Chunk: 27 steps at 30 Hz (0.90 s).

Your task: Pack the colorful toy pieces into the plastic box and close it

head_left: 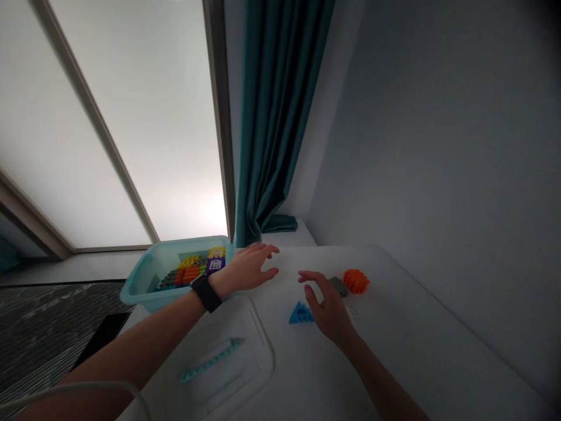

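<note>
My left hand (249,268), with a black watch (205,292) on the wrist, hovers over the white table beside the bin's right end. Its thumb and fingers are apart and nothing is between them. My right hand (326,307) is also open, thumb and index finger spread, above the table. Just left of it lies a blue triangular toy piece (301,313), partly covered by the hand. Behind the right hand are a grey piece (339,286), partly hidden, and an orange spiky block cluster (356,281). A small white piece with a grid (353,311) lies by the right wrist.
A translucent teal bin (144,286) at the left holds several colourful blocks (190,272). In front of it a clear lid (263,356) lies on the table (315,374), with a teal strip (210,361) on it. A cable (100,385) crosses the lower left. A curtain (272,117) hangs behind.
</note>
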Available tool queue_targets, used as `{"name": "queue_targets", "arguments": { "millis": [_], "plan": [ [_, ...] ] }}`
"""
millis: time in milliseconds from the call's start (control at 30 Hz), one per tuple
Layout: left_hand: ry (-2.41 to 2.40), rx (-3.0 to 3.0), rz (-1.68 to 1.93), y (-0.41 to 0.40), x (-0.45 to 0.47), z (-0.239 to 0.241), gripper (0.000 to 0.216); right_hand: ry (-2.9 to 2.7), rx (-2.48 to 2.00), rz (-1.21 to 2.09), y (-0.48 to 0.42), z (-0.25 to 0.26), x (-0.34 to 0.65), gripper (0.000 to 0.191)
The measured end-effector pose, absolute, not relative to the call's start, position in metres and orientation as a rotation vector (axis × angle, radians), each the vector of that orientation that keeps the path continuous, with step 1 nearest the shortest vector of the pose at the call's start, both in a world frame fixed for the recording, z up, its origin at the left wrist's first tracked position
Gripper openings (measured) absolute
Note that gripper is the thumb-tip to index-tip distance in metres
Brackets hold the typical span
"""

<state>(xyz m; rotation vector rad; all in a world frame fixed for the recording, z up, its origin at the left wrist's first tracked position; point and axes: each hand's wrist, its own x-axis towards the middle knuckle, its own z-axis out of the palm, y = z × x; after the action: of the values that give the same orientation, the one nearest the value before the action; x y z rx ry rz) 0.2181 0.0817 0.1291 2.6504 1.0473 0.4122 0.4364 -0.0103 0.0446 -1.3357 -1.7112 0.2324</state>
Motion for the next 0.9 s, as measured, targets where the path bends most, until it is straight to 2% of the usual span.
{"name": "queue_targets", "arguments": {
  "millis": [200, 567, 767, 900],
  "plan": [
    [0.948, 2.629, 0.325, 0.084, 0.295, 0.091, 0.055, -1.564, -1.463, 0.128, -0.034, 0.021, 0.505, 0.028],
    [0.867, 2.742, 0.192, 0.087, 0.431, 0.045, 0.105, -1.267, -1.655, 0.085, -0.072, -0.013, 0.578, 0.038],
    [0.834, 2.778, 0.110, 0.092, 0.480, 0.031, 0.110, -1.177, -1.658, 0.076, -0.077, -0.024, 0.587, 0.036],
    [0.837, 2.780, 0.089, 0.099, 0.493, 0.025, 0.106, -1.160, -1.654, 0.077, -0.075, -0.025, 0.587, 0.036]
  ]
}}
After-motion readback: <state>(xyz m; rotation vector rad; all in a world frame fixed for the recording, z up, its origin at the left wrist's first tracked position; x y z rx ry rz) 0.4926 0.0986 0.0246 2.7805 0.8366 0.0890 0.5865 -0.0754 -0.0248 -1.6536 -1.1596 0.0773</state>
